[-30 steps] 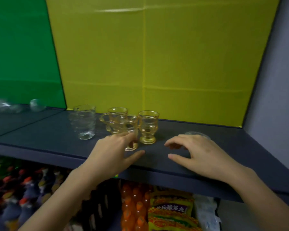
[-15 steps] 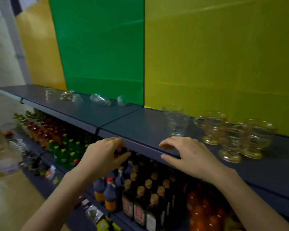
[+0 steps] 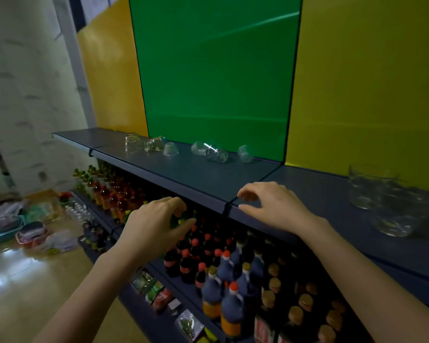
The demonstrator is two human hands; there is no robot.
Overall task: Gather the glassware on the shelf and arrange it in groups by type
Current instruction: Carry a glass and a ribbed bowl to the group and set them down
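Several clear glasses lie scattered at the back of the dark shelf: an upright tumbler, a tipped glass, a small upturned cup, two glasses on their sides and a small one. At the far right stands a clear ribbed glass, with a blurred glass in front of it. My left hand hovers in front of the shelf edge, fingers loosely curled, holding nothing. My right hand hangs over the shelf's front edge, also holding nothing.
Under the shelf stand rows of bottles with red and cork-coloured caps, and snack packets lower down. Baskets and bags lie on the floor at the left. Green and yellow panels back the shelf.
The view has swung left along the shelf. The amber footed cups have left the frame and the scattered clear glasses now sit nearer the middle. Both hands moved left with it, still holding nothing.
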